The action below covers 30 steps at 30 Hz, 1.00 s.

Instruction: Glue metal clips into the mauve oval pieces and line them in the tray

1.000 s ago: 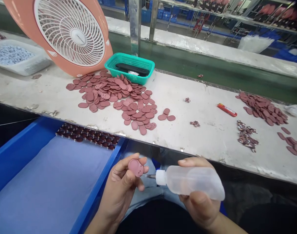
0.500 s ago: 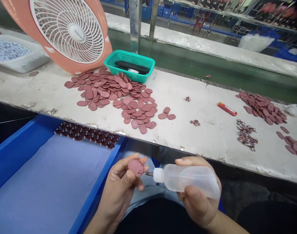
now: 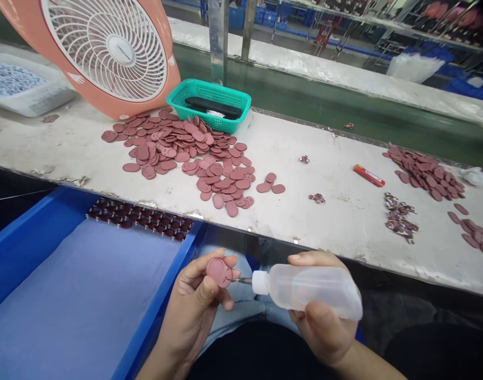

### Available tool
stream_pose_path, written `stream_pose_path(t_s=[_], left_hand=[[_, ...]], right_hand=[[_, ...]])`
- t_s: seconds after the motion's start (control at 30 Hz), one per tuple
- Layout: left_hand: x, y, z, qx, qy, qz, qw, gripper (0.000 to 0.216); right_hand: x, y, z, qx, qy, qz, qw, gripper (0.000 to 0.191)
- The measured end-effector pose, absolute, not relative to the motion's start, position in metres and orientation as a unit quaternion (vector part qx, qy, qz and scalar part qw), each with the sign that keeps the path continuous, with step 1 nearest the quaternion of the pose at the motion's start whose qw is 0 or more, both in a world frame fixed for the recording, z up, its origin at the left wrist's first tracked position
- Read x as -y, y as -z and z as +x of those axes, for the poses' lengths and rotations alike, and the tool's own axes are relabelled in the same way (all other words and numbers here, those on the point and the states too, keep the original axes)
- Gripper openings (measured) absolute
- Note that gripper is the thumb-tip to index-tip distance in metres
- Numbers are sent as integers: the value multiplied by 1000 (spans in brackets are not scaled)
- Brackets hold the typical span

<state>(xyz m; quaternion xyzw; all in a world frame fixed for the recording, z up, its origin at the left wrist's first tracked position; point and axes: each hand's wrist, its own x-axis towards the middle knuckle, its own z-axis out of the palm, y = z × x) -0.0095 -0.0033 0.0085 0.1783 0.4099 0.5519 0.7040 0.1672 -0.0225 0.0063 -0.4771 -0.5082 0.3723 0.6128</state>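
Note:
My left hand pinches a small maroon oval disc between thumb and fingers, held over my lap. My right hand grips a clear squeeze bottle lying sideways. Its thin metal needle tip points left and touches the disc's lower edge. A big heap of the same maroon discs lies on the white bench in front of me.
A blue tray at the lower left holds a row of dark finished pieces along its far edge. On the bench stand an orange fan, a teal basket, a red lighter and more disc piles at the right.
The bottle has crept left until its needle meets the disc. My view has shifted slightly; the left hand has held still.

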Motion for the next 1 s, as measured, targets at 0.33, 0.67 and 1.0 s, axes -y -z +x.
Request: stream_pose_path(t_s=[0.33, 0.67, 1.0], left_hand=[[2, -7, -9, -406, -555, 182, 703, 33], [3, -8, -9, -414, -550, 182, 702, 33], [4, -9, -10, -422, -550, 181, 698, 34]], right_hand=[[24, -9, 166, 492, -396, -482, 608, 42], [23, -6, 165, 483, -367, -497, 621, 44], [18, -14, 164, 470, -405, -478, 622, 35]])
